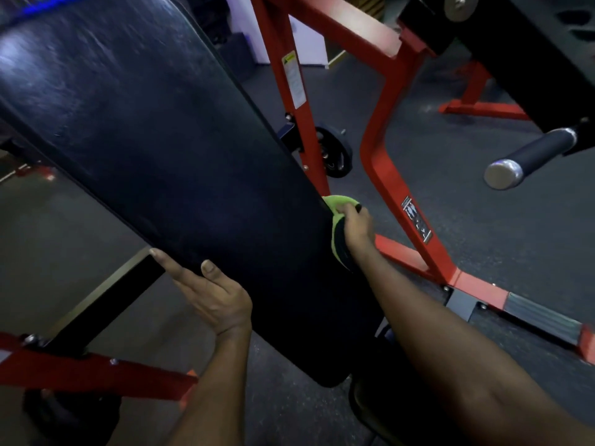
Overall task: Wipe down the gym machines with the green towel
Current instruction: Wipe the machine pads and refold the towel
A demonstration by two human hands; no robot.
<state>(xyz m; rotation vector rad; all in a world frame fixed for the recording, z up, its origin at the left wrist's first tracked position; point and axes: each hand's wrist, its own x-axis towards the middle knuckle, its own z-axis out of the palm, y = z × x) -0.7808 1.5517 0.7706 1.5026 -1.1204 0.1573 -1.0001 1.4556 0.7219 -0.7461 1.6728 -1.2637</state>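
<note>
In the head view, a long black padded bench is seen running diagonally from the 10 o'clock corner down toward the lower centre, its surface glossy and lightly streaked. The left hand is laid at the pad's lower-left edge, around 7 o'clock from the frame's centre; the fingers are extended flat along the underside edge while the thumb is pressed onto the top face, so the hand is largely open and nothing is carried in it beyond the pad's edge being gripped. The right hand is placed at the pad's opposite edge, at about 4 o'clock from centre, and is closed around the green towel, which is bunched and pressed against the pad's side; part of the cloth is seen above the knuckles and part below the wrist line, against the pad. A red steel frame is seen beyond the right hand, from 12 o'clock down to 4 o'clock, with a label on its slanted leg. A black handle with a chrome end cap is seen at 3 o'clock, well apart from both hands. A black weight plate is hung near the upright post behind the pad. Dark rubber flooring is spread beneath everything.
</note>
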